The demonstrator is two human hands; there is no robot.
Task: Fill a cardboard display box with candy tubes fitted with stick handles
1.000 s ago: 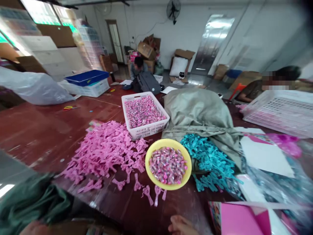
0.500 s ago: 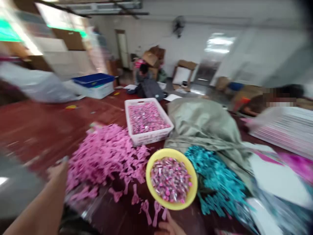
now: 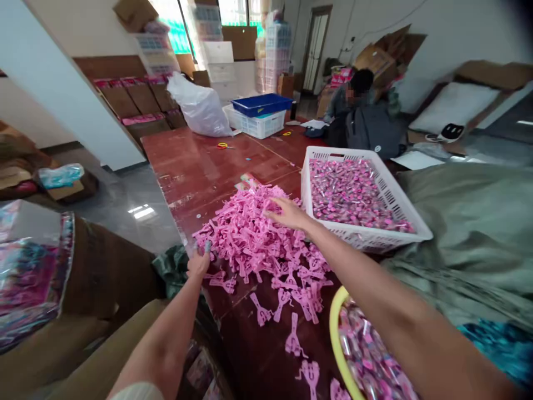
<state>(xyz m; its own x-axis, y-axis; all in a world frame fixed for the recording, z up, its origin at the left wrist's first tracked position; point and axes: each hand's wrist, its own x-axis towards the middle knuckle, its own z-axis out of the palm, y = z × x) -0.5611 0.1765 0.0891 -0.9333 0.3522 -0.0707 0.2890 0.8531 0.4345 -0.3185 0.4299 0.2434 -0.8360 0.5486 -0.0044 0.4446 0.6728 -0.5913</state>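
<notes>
A heap of small pink plastic pieces (image 3: 250, 233), each with a flat handle and a forked end, lies on the dark red table (image 3: 187, 166). My right hand (image 3: 287, 213) reaches over the top of this heap, its fingers stretched out and touching the pieces. At the heap's left side, by the table edge, is my left hand (image 3: 199, 262), fingers apart against the outermost pieces. A greyish covering shows on one of its fingertips. Several loose pink pieces lie nearer to me, beside a yellow basin (image 3: 339, 339) of small clear tubes with pink parts. My right forearm hides part of that basin.
A white crate (image 3: 366, 236) full of similar tubes stands behind the basin. Grey-green cloth (image 3: 466, 222) and teal pieces (image 3: 503, 344) lie at right. Scissors (image 3: 224, 145), a blue tray (image 3: 262, 104) and a person (image 3: 347, 100) are farther back. Cartons (image 3: 108, 272) stand at left.
The view has swung left. My right hand has moved from beside the loose pink pieces near the basin onto the top of the heap. My left hand stays at the heap's left side.
</notes>
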